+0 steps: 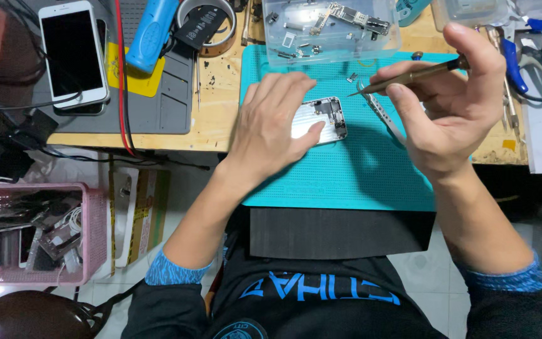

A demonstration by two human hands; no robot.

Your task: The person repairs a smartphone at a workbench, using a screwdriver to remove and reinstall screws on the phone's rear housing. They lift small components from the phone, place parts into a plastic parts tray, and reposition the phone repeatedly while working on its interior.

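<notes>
Fingers (283, 94) of the left hand (271, 129) lie spread flat on the opened phone shell (321, 120), pinning it to the teal mat (346, 176), long axis running left-right. Right hand (453, 107), raised just right of it, pinches a brass screwdriver (409, 78), tip aimed leftward at the shell's exposed end. Farther back on the bench (221, 81) sits a clear parts tray (330, 28).

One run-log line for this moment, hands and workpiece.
left hand: pressing open phone housing | right hand: holding screwdriver, tip above mat | surface: teal mat
</notes>
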